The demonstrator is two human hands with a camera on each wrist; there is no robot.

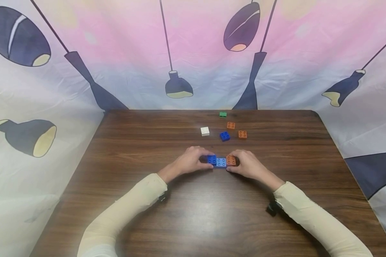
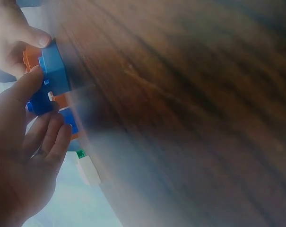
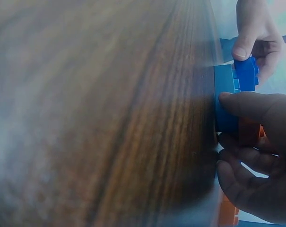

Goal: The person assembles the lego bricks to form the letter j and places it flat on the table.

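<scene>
A long light blue toy building brick (image 1: 221,162) lies on the table in front of me. On its right end sits an orange brick (image 1: 231,160), and a dark blue brick (image 1: 211,159) is at its left end. My left hand (image 1: 190,160) pinches the dark blue brick between thumb and fingers. In the right wrist view this dark blue brick (image 3: 247,73) looks slightly tilted, with light blue studs showing beside it. With the thumb on its near side, my right hand (image 1: 248,163) grips the light blue brick (image 3: 224,113) under the orange one; the far fingertips are partly hidden.
Beyond the hands lie loose bricks: a white one (image 1: 204,131), a dark blue one (image 1: 224,136), a green one (image 1: 223,114) and two orange ones, one nearer (image 1: 242,134), one farther (image 1: 231,125). The wooden table (image 1: 141,135) ends at a patterned cloth backdrop (image 1: 141,64).
</scene>
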